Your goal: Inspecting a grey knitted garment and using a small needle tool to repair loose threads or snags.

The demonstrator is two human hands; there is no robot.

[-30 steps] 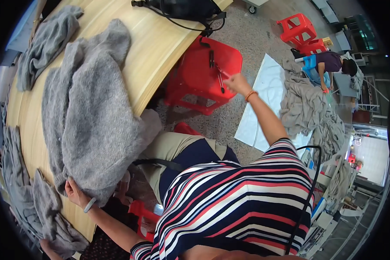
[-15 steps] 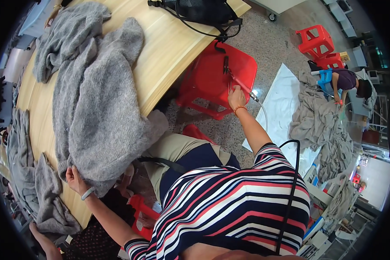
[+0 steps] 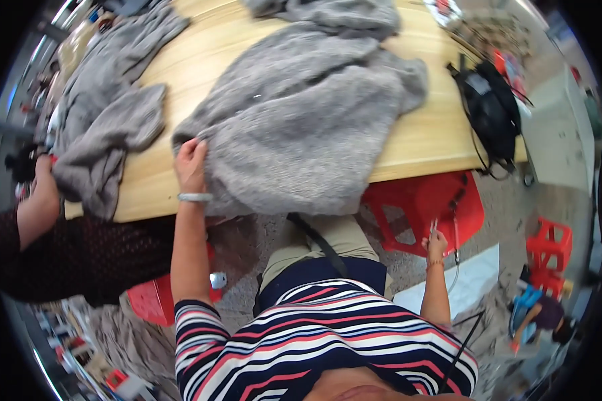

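Note:
A grey fuzzy knit garment (image 3: 294, 134) lies spread on the light wooden table (image 3: 421, 144), its near edge hanging over the table's front. My left hand (image 3: 192, 166), with a pale band at the wrist, pinches the garment's left edge. Lower right, my right hand (image 3: 436, 246) is closed on small silver tweezers (image 3: 434, 227), their two thin prongs pointing away from me. That hand is over the front of a red plastic stool (image 3: 418, 200). Beside it on the stool lies a slim tool with a hose (image 3: 455, 224), plus a dark item too blurred to name.
Another grey garment (image 3: 107, 120) lies at the table's left, near a co-worker's arm (image 3: 37, 207). A black bag (image 3: 485, 110) with straps sits at the right corner. More red stools (image 3: 548, 247) and a person (image 3: 548, 317) are at the lower right.
The view has swung left, so the table now lies straight ahead. My right hand has drawn back slightly from the stool with the tweezers. My left hand still pinches the garment.

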